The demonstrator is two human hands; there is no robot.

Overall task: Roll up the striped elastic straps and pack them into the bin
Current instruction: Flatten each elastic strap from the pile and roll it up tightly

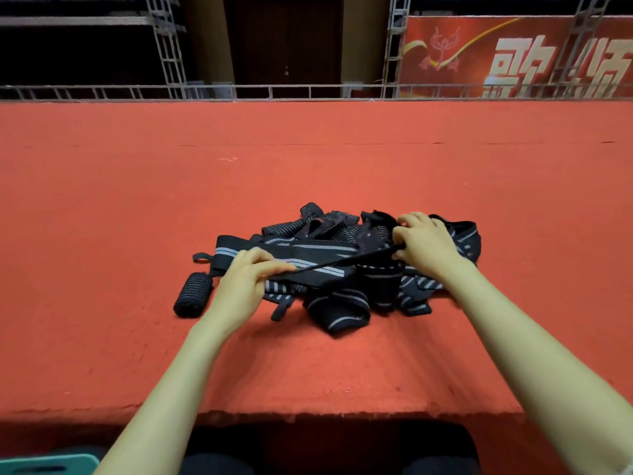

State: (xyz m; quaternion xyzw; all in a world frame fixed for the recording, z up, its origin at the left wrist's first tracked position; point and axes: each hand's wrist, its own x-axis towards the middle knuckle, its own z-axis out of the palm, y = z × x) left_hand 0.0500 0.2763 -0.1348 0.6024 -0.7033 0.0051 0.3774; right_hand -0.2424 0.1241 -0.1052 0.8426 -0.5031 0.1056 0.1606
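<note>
A heap of black elastic straps with grey stripes (329,234) lies on the red carpeted platform (308,159). One strap (346,260) is stretched taut, edge-on, between my two hands above the heap. My left hand (246,279) pinches its near left end. My right hand (424,245) pinches its far right end. A rolled-up strap (193,294) lies on the carpet just left of my left hand. At the bottom left corner shows the edge of a teal bin (48,464).
The platform's front edge (308,414) runs across below my forearms. A metal railing (308,92) and truss columns stand at the platform's far edge, with a red banner (513,56) behind on the right. My dark-clothed knees (435,450) show below the edge.
</note>
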